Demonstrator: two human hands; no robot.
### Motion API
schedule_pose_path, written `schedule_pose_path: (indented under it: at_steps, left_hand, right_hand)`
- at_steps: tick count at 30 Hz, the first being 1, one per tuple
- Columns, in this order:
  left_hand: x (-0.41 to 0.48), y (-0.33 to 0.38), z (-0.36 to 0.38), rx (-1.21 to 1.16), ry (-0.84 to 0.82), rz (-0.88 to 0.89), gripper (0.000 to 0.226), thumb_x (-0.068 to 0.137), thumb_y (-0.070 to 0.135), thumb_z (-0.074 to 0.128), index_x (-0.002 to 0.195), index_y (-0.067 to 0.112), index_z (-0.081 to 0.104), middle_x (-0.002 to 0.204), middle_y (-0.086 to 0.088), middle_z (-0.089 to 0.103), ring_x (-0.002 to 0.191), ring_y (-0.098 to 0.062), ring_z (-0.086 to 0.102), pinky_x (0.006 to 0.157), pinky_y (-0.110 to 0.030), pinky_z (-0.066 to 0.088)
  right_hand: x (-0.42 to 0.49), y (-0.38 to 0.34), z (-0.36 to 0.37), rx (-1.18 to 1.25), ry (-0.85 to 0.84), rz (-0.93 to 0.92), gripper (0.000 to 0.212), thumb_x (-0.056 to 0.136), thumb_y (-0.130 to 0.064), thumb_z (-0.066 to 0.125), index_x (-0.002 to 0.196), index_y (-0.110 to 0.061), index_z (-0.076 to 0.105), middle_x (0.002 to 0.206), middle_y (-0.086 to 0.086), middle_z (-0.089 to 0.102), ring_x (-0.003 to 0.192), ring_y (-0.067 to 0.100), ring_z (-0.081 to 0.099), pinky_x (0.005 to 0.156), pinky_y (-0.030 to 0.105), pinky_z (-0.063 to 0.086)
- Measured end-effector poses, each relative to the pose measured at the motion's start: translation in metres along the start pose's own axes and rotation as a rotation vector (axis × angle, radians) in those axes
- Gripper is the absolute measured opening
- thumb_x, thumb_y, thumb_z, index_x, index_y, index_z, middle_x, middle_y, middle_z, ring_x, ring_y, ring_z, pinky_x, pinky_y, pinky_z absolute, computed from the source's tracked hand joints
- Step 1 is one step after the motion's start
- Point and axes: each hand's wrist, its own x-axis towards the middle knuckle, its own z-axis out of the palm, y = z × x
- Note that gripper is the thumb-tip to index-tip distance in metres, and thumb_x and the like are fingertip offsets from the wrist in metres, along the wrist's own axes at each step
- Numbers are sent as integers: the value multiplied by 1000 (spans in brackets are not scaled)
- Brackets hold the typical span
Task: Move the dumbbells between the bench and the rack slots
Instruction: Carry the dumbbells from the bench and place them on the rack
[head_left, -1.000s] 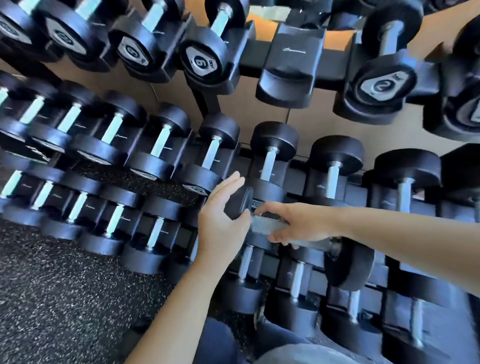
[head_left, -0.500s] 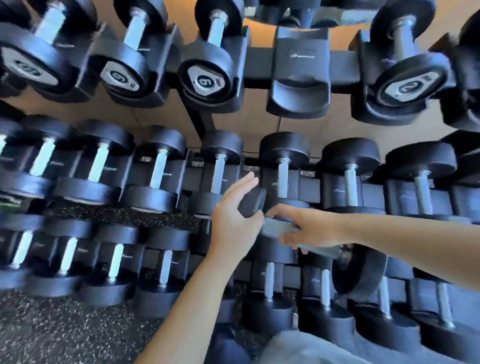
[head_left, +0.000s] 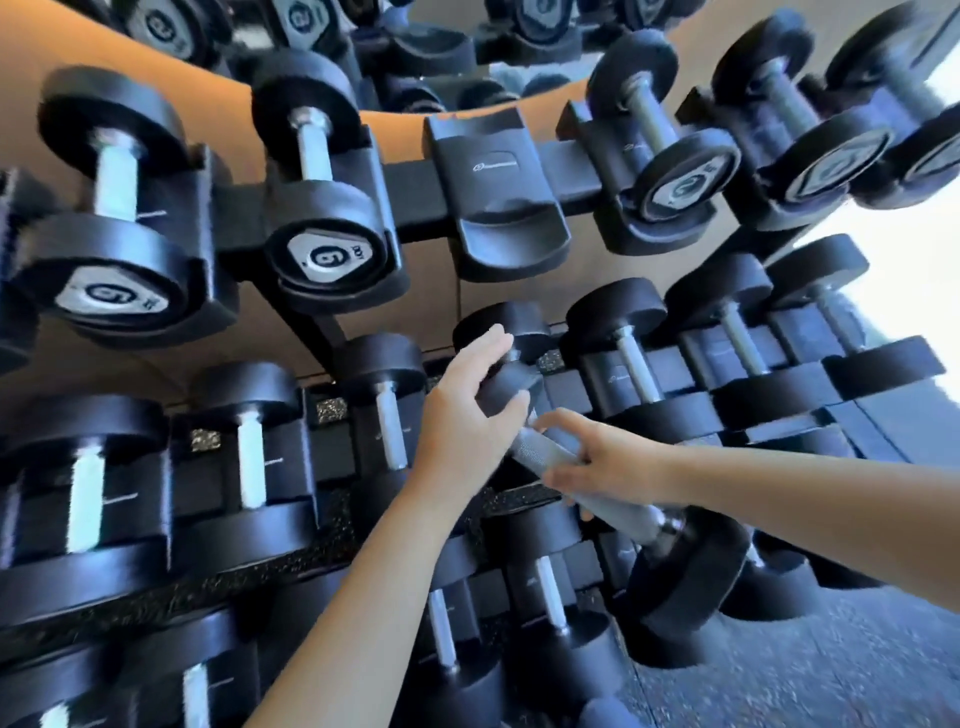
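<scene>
A black dumbbell with a knurled metal handle (head_left: 550, 460) hangs slanted in front of the rack's middle row. My right hand (head_left: 605, 462) grips its handle from the right. My left hand (head_left: 467, 410) cups the small upper head (head_left: 511, 387), fingers curled over it. The larger lower head (head_left: 685, 569) points down to the right. Directly above, in the top row, one black rack slot (head_left: 493, 197) holds no dumbbell, between a dumbbell marked 6 (head_left: 327, 254) and another dumbbell (head_left: 675, 176). The bench is out of view.
Three rack rows are filled with black dumbbells (head_left: 249, 457), close together. A tan wall (head_left: 62, 62) and a mirror lie behind the top row. Speckled rubber floor (head_left: 805, 670) shows at the lower right.
The view has tilted up and closer to the rack. Both hands have kept their hold and raised the dumbbell slightly toward the top row.
</scene>
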Motion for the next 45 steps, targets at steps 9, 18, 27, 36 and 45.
schedule_pose_path:
  at_steps: [9, 18, 27, 36, 45]
  left_hand:
    - [6, 4, 29, 87, 39, 94, 58, 80, 22, 69, 132, 21, 44, 145, 12, 27, 136, 1, 15, 107, -10, 15]
    - [39, 15, 40, -22, 24, -24, 64, 79, 25, 69, 135, 27, 39, 145, 23, 24, 126, 19, 21, 95, 3, 19]
    - [90, 27, 36, -46, -32, -43, 75, 75, 35, 70, 139, 31, 30, 146, 25, 21, 124, 22, 19, 93, 6, 16]
    - [142, 13, 17, 9, -15, -83, 70, 82, 36, 63, 141, 27, 29, 148, 19, 24, 122, 19, 18, 89, 9, 13]
    - [190, -10, 10, 70, 14, -89, 53, 94, 28, 48, 142, 25, 26, 149, 17, 21, 132, 10, 8, 115, -41, 10]
  right_hand:
    - [17, 9, -45, 255, 160, 52, 43, 92, -20, 56, 128, -23, 33, 84, 8, 59, 69, 23, 60, 59, 32, 54]
    - [40, 0, -102, 342, 252, 4, 43, 92, -14, 55, 128, -23, 34, 76, 12, 60, 55, 23, 59, 60, 37, 55]
    - [70, -38, -157, 555, 389, -55, 40, 92, -10, 55, 126, -17, 35, 79, 11, 54, 59, 21, 54, 56, 36, 53]
    - [142, -80, -209, 591, 505, -83, 44, 92, -6, 52, 129, -14, 30, 79, 11, 48, 57, 21, 51, 53, 36, 51]
    - [206, -114, -236, 601, 551, -95, 49, 89, -6, 55, 131, -14, 31, 101, 15, 49, 63, 24, 53, 53, 37, 53]
